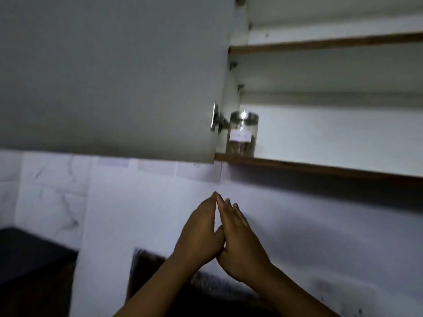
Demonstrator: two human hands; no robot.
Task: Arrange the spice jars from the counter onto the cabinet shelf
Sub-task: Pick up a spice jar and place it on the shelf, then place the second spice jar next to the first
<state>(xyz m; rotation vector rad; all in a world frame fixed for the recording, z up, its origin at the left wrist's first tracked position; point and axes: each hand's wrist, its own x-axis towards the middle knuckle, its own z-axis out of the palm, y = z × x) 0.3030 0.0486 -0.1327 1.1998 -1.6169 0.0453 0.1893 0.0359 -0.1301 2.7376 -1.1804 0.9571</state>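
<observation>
One glass spice jar (242,133) with a shiny metal lid and a white label stands upright at the left end of the lowest cabinet shelf (320,168). My left hand (199,234) and my right hand (240,239) are raised below that shelf, in front of the white wall. Their fingers are straight and the fingertips touch each other. Neither hand holds anything. The counter's jars are out of sight.
The open grey cabinet door (109,74) fills the upper left, its metal hinge (217,121) beside the jar. A higher shelf (320,43) shows above. A dark counter edge (29,252) lies at the lower left, tiled wall behind.
</observation>
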